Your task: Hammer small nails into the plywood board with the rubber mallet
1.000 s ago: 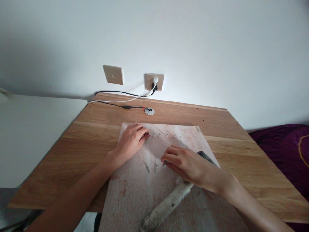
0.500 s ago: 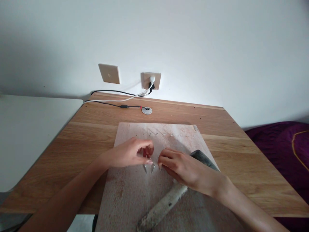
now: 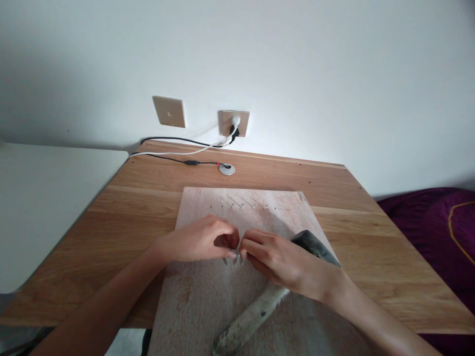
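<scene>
My left hand (image 3: 213, 240) is closed in a pinch above the board. Small shiny metal pieces with pointed ends (image 3: 236, 258) stick out below its thumb and fingertips; their exact kind is hard to make out. My right hand (image 3: 270, 254) comes in from the right, fingers pinched together beside the left fingertips, with a metal piece showing right under them. Beneath both hands lies a pale wooden board (image 3: 200, 306). A hammer rests on it, its dark head (image 3: 315, 246) and worn handle (image 3: 256, 316) partly covered by my right hand and forearm.
Several small nails (image 3: 254, 206) stand in a row near the board's far edge, with small holes beside them. The board lies on a wooden table (image 3: 126, 217). Cables (image 3: 166, 154) run along the back to a wall socket (image 3: 237, 123). Purple fabric (image 3: 419, 217) is at right.
My right hand has moved left so its fingertips meet those of my left hand. A metal piece now shows under the right fingers. The hammer has stayed put.
</scene>
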### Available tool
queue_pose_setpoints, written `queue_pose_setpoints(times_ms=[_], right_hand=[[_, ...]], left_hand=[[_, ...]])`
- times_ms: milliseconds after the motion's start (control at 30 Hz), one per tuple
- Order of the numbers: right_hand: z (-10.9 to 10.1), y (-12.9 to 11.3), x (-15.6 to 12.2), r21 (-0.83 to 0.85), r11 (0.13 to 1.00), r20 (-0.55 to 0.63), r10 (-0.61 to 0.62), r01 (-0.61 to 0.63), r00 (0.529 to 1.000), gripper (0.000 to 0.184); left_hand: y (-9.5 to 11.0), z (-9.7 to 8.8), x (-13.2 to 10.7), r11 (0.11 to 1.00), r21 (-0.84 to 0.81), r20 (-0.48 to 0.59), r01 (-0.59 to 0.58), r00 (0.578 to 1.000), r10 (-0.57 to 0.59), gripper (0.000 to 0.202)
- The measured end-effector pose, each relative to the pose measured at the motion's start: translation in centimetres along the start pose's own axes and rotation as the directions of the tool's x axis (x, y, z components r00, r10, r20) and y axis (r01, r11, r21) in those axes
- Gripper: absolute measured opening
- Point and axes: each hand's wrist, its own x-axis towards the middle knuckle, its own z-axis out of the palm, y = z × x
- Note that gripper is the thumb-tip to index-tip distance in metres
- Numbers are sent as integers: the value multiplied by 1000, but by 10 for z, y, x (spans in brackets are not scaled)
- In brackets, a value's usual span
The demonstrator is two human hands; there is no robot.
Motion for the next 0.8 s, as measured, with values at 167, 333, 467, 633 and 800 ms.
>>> queue_pose_setpoints(times_ms=[167,333,467,633,800], right_hand=[[-1,-2,0,11,1000,4,29,-29,1000,21],[-4,-5,1,14,999,13,40,-40,999,19],[-4,-5,1,18,999,-2,37,-37,999,19],[-6,-5,-1,11,998,5,61,-62,998,15],[-7,-6,0,-24,995,-11,95,-95,995,15]], left_hand=[[-2,0,1,997,54,-6,-56,998,57,10],[-2,2,0,1000,24,-7,-15,1000,16,7],[-1,0,-1,1000,-1,-50,16,999,-16,6],[0,-3,-3,999,35,-67,31,997,-29,5],[0,0,-2,999,4,-66,35,997,-34,9]])
